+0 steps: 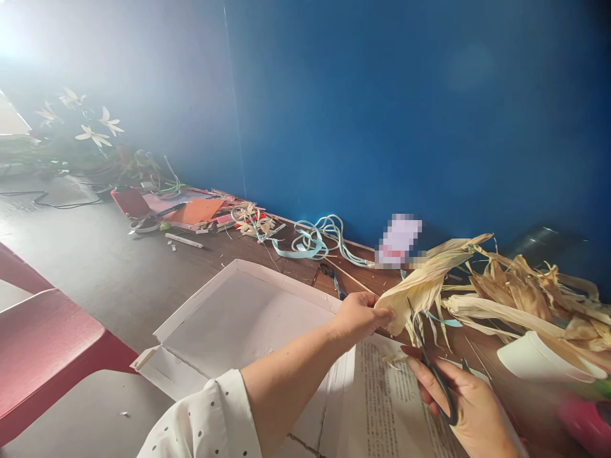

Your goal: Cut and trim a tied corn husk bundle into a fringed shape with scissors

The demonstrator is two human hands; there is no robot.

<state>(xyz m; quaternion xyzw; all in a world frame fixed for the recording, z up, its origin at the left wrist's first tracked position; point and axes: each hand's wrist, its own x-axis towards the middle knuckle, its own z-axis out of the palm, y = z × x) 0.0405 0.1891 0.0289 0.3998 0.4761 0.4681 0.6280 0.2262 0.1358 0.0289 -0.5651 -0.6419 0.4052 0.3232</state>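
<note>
Seen from the middle of the view, the blue wall (344, 114) fills everything around 12 o'clock and closes off the far edge of the tabletop (157, 273); bare surface on that tabletop stretches from 8 to 9 o'clock, the roomiest stretch, while the strip along the wall is cluttered; the shallow cardboard box (233, 312) lies at 7 o'clock, its raised rim standing between that bare surface and the hands; a red panel (52, 356) sits at 8 o'clock, near the box's corner; the left arm, in a dotted sleeve (205, 420), comes up from 6 o'clock across the box, wrist nearly straight, and the left hand (360, 315), at 5 o'clock, pinches the held husk (429, 270) closely between thumb and fingers; the husk pile (520, 292) crowds 3 to 4 o'clock, with a white cup (534, 359) tipped over at 4, leaving little room on that side; the held husk slants away towards 3 o'clock, above the printed sheet (382, 394); the right hand (463, 394), entering from 5 o'clock, curls its fingers around the handles of the black scissors (442, 388), whose blades point towards 11 o'clock at the husk's lower edge; how far the blades are parted, I cannot tell.
</note>
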